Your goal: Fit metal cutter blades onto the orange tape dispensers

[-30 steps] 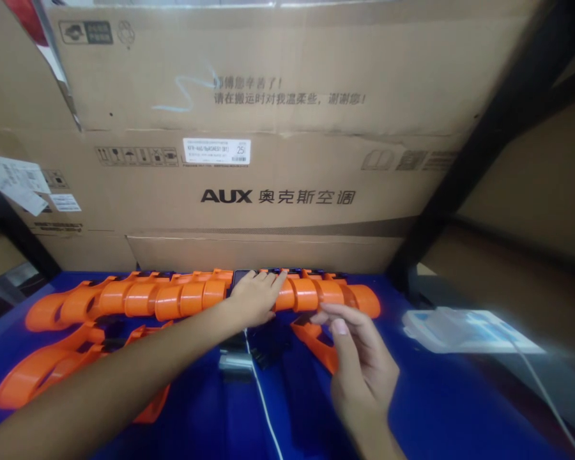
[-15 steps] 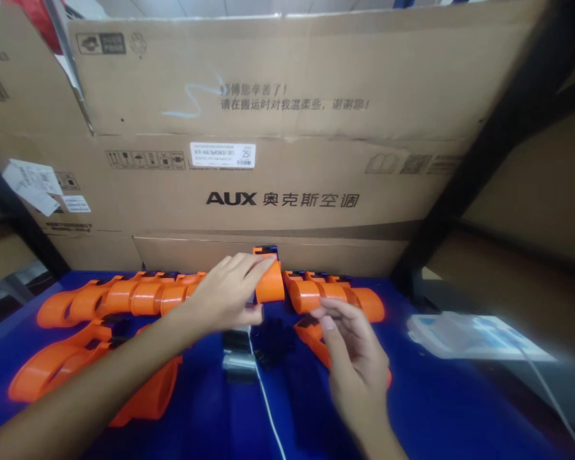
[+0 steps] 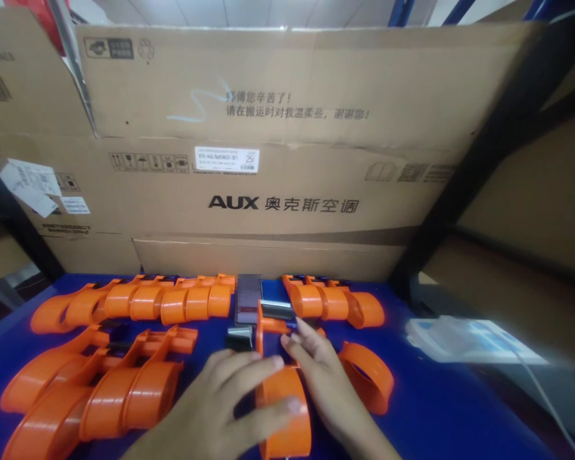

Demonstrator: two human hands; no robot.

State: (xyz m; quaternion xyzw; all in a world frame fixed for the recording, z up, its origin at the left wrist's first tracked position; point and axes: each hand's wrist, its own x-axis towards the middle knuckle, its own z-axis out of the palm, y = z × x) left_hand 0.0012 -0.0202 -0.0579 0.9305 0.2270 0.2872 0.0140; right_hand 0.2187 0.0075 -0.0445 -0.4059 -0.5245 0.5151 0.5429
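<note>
Glossy orange plastic tape dispensers (image 3: pixel 108 402), hoop-shaped, near left edge of smooth blue table (image 3: pixel 421 402), more along its back edge below matte cardboard (image 3: pixel 287 144); left hand (image 3: pixel 220 396) fingers spread, slightly bent, over the held dispenser (image 3: pixel 292 383), contact unclear; that dispenser mid-table, toothed blade end toward back edge; right hand (image 3: pixel 319 364) curled, thumb and fingers pinching it near the blade; vs previous frame, dispenser shifted from back edge toward the person, right hand now on it

hands (image 3: pixel 220 399): 2 | orange dispensers (image 3: pixel 290 415): 16 — 10 back row, 6 nearer | dark device (image 3: pixel 248 299): 1
</note>
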